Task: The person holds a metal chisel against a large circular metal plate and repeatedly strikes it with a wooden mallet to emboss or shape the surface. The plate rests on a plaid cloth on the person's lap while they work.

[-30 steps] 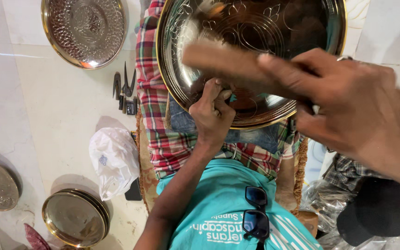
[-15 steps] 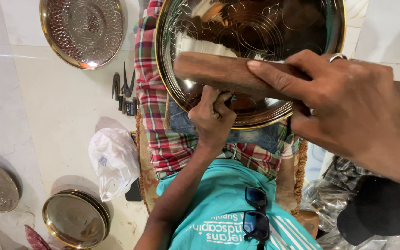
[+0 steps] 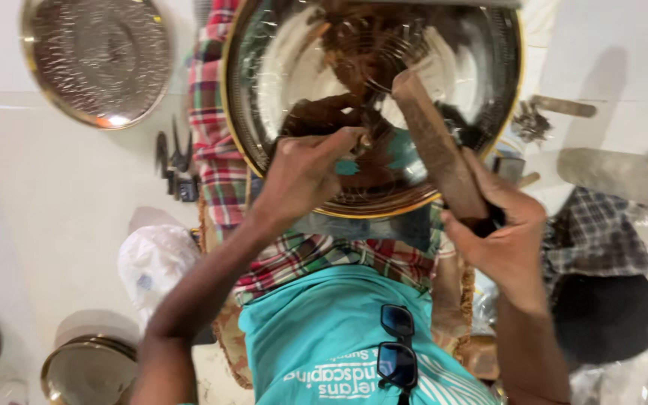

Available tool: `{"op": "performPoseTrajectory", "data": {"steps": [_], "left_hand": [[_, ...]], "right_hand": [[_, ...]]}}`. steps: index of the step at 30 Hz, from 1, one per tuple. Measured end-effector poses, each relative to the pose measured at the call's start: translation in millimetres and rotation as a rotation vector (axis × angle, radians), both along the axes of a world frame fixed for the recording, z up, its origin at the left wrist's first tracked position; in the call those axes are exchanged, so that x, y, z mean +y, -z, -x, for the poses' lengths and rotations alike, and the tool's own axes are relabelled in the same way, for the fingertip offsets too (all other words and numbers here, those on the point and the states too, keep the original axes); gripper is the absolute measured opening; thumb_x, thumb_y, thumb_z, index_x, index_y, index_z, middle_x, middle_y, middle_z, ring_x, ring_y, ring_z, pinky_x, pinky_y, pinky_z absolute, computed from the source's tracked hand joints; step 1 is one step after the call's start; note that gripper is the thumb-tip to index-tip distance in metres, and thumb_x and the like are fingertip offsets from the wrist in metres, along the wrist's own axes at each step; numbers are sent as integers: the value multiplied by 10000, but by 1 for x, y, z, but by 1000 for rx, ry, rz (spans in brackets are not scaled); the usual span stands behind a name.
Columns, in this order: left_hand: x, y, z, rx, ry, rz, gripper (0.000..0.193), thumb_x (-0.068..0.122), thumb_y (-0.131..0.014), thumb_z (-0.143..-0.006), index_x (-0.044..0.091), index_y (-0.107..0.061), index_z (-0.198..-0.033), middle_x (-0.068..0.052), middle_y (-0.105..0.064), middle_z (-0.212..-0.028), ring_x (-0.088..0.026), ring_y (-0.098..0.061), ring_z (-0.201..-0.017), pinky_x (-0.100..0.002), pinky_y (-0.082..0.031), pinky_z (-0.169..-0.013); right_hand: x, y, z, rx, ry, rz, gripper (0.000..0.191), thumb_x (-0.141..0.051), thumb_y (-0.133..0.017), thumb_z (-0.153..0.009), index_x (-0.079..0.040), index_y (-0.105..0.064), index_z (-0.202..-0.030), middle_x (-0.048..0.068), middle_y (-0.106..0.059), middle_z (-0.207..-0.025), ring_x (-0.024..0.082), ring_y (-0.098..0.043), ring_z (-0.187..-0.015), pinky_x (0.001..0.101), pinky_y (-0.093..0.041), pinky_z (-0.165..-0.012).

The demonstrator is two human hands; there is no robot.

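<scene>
A large shiny round metal plate (image 3: 279,67) with a gold rim rests on my lap over a plaid cloth (image 3: 219,165). My left hand (image 3: 305,169) is closed around a small tool whose tip presses on the plate's middle. My right hand (image 3: 500,240) grips the lower end of a brown wooden block (image 3: 436,142), which slants up over the plate's right half. The block's upper end sits just right of the left hand's tool. Sunglasses (image 3: 397,345) hang on my teal shirt.
A hammered round metal plate (image 3: 99,60) lies on the white floor at upper left. Dark pliers and small tools (image 3: 174,169) sit beside the cloth. A white bag (image 3: 155,262), another round plate (image 3: 88,371), a grey bar (image 3: 624,176) and dark cloth (image 3: 609,315) surround me.
My right hand has dropped from over the plate to its lower right edge, and the wooden block has swung from lying across to slanting upright. The left hand has stayed on the plate.
</scene>
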State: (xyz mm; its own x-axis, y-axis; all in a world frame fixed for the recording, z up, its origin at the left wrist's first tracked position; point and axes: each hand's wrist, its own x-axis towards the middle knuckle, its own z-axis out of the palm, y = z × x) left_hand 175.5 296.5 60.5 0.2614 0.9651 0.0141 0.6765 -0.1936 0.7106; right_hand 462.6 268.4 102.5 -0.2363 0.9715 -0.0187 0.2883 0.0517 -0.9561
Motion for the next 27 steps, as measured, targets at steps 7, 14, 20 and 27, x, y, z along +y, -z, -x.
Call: {"op": "performPoseTrajectory", "data": {"steps": [7, 14, 20, 27], "left_hand": [[22, -21, 5, -22, 228, -160, 335, 49, -746, -879, 156, -679, -1189, -55, -771, -848, -173, -708, -637, -341, -565, -542], [14, -22, -1, -74, 109, -116, 335, 105, -756, -868, 117, -651, -1187, -76, -772, -897, -236, -735, -706, -373, -580, -616], [-15, -12, -14, -163, -252, -173, 516, -128, -575, -756, 85, -624, -1224, -133, -741, -969, -302, -771, -872, -387, -622, -756], [-38, 5, -45, -319, -635, -236, 344, -162, -520, -886, 23, -639, -1149, -106, -715, -945, -203, -780, -854, -307, -634, -805]], "right_hand": [[-17, 5, -4, 20, 98, -17, 616, 34, -738, -870, 58, -583, -1466, 166, -686, -1341, 129, -665, -1137, 243, -536, -999], [13, -4, -21, -399, -85, -341, 644, 7, -749, -827, -47, -629, -1457, 201, -697, -1291, 245, -715, -1074, 309, -604, -915], [66, -46, -11, -696, -373, -254, 687, -16, -744, -819, -146, -614, -1481, 141, -723, -1161, 191, -693, -753, 295, -583, -571], [92, -87, 33, -544, -523, -316, 745, -87, -644, -829, -236, -485, -1542, 90, -660, -1169, 182, -666, -747, 284, -578, -603]]}}
